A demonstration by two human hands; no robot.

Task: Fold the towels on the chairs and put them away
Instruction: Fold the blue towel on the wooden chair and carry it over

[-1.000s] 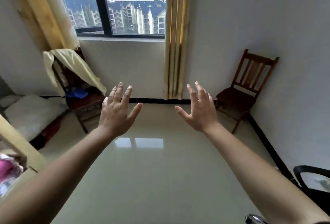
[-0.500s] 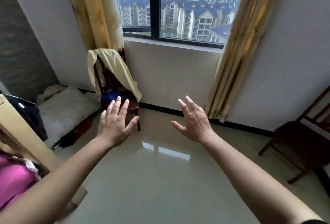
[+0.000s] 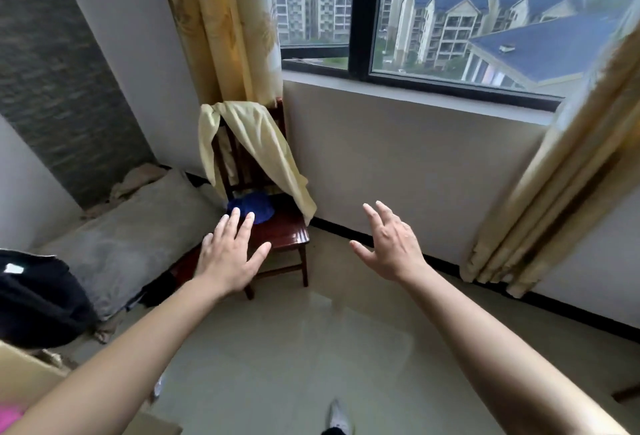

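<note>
- The pale yellow towel (image 3: 256, 143) is draped over the chair's backrest. It is a thin, soft sheet falling in long folds down both sides, and its right flap hangs past the seat's edge.
- A blue towel (image 3: 251, 207) lies crumpled in a low heap at the back of the seat, under the yellow drape.
- The chair (image 3: 284, 232) is dark reddish wood with a slatted back and a flat, glossy seat. It stands in the corner below the window (image 3: 450, 18).
- Your left hand (image 3: 228, 254) is raised in front of the seat, fingers straight and fanned apart, holding nothing. Its fingertips overlap the blue heap in view; whether they touch it, I cannot tell.
- Your right hand (image 3: 391, 244) is off to the chair's right, apart from it, with fingers loosely spread, slightly bent and empty.
- A grey, plush, flat cushion (image 3: 131, 237) lies on the floor just left of the chair.
- Pleated yellow curtains (image 3: 225, 18) hang either side of the dark-framed glass.
- The floor (image 3: 294, 348) is smooth pale tile with a sheen.
</note>
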